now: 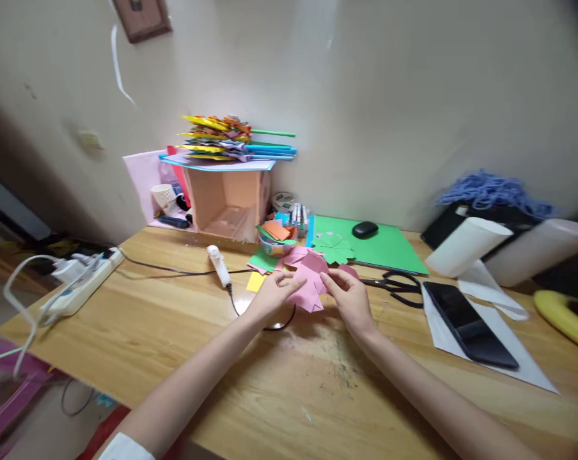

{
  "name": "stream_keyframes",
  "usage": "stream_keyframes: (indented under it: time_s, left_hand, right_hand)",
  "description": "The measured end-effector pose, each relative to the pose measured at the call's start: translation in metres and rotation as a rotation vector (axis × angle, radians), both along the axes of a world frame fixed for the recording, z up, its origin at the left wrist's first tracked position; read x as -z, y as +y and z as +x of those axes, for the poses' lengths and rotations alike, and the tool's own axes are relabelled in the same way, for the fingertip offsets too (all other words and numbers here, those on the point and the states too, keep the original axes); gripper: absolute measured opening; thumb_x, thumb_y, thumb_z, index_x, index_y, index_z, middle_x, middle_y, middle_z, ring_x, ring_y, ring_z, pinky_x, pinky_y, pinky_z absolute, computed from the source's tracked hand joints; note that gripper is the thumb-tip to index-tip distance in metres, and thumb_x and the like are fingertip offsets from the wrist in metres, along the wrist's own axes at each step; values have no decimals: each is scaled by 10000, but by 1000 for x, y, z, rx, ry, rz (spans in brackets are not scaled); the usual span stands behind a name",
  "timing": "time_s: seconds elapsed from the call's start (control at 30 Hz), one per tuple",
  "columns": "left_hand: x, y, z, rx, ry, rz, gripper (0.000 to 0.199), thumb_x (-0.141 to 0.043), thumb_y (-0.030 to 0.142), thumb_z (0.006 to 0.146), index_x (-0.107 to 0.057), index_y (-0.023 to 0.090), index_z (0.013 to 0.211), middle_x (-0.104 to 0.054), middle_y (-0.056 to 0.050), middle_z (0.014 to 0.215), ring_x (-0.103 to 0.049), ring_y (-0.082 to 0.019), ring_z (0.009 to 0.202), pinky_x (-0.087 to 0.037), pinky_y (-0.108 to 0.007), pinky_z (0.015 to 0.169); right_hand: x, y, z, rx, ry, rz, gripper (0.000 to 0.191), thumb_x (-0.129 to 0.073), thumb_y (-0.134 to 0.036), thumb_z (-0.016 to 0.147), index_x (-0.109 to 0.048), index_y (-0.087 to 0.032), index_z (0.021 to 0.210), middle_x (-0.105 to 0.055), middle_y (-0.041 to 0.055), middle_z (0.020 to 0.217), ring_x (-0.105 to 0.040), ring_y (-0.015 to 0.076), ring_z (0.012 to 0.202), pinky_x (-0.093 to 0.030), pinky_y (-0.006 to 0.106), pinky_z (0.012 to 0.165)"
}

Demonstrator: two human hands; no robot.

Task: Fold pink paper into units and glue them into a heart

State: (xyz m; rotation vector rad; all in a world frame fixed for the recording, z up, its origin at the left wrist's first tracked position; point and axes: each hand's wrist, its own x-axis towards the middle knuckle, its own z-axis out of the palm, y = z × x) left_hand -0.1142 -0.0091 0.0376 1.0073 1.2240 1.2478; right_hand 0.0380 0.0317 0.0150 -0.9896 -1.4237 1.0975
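Note:
Above the middle of the wooden table, a pink paper cutout (308, 287) with notched, pointed edges is held between my two hands. My left hand (277, 295) pinches its left side with thumb and fingers. On the opposite edge, my right hand (349, 299) closes its thumb and fingertips on the paper. Just behind lie more pink pieces, a green paper cutout (335, 248) and a yellow paper scrap (255, 281). Black-handled scissors (404, 287) rest to the right of my right hand, their blades partly hidden.
A white corded tool (218, 266) lies left of my hands, its black cord looping beneath them. Further left is a power strip (80, 287). Behind stand an open cardboard box (229, 198) and a tub of paper scraps (277, 243). A phone (468, 326) lies right.

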Motion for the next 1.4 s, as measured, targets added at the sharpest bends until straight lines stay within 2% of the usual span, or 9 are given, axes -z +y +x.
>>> stream_keyframes:
  time_s: [0.07,0.1,0.27,0.37,0.5,0.77,0.93,1.13,1.4]
  left_hand:
    - [7,0,9,140,-75,-71,356,-730,334,569,-664,117,843,-671,-75,818,-607,-160,689,-460,-243,618]
    - [11,-1,11,145,-94,-112,335,-748,302,542,-663,110,804,-669,-66,770,-602,-151,653,-463,-241,611]
    - [25,-8,6,85,-55,-218,267,-734,276,562,-650,118,761,-624,-12,632,-521,-81,511,-394,-168,481]
    - [29,-7,2,46,-64,-225,281,-732,298,559,-642,120,757,-617,-13,623,-522,-84,510,-379,-164,465]
    - [28,-6,2,16,-102,-215,275,-744,305,533,-628,115,694,-623,-23,632,-541,-93,546,-407,-179,508]
    - [19,-9,4,10,-117,-242,258,-722,341,563,-610,131,661,-500,29,430,-463,-76,411,-319,-167,390]
    - [26,-8,2,10,-182,-263,276,-696,325,606,-622,123,780,-574,-8,550,-536,-93,481,-354,-163,409]
    - [23,-7,3,-31,-247,-163,298,-689,267,595,-637,109,842,-661,-68,786,-614,-142,708,-484,-227,659]
    - [25,-6,2,-88,-194,-163,353,-693,333,605,-632,94,857,-669,-85,793,-601,-139,630,-473,-223,575]
  right_hand:
    - [7,1,9,64,-20,56,253,-599,-336,733,-639,-143,891,-660,83,882,-610,188,792,-493,331,713]
    - [10,1,13,80,-57,102,238,-584,-315,749,-644,-153,913,-659,86,917,-611,191,821,-493,337,733]
    - [20,-6,21,-64,-381,442,334,-443,-177,840,-571,-265,1135,-626,49,968,-578,170,904,-475,319,774]
    - [22,-6,22,-122,-517,541,415,-397,-125,852,-494,-285,1222,-588,54,967,-555,158,910,-462,293,767]
    - [25,-5,24,-123,-596,585,423,-396,-133,857,-464,-277,1249,-565,57,967,-541,154,895,-455,282,756]
    - [25,-9,24,-101,-633,561,397,-413,-160,848,-499,-264,1221,-573,47,907,-547,151,827,-460,277,723]
    - [25,-11,22,-94,-652,591,378,-408,-179,849,-520,-243,1204,-591,48,884,-562,144,777,-474,264,694]
    - [27,-13,20,-102,-668,657,365,-405,-176,849,-534,-232,1186,-614,62,914,-585,153,820,-487,269,710]
    - [28,-17,18,-139,-777,740,373,-412,-156,838,-525,-199,1191,-619,89,975,-588,176,876,-487,304,775]
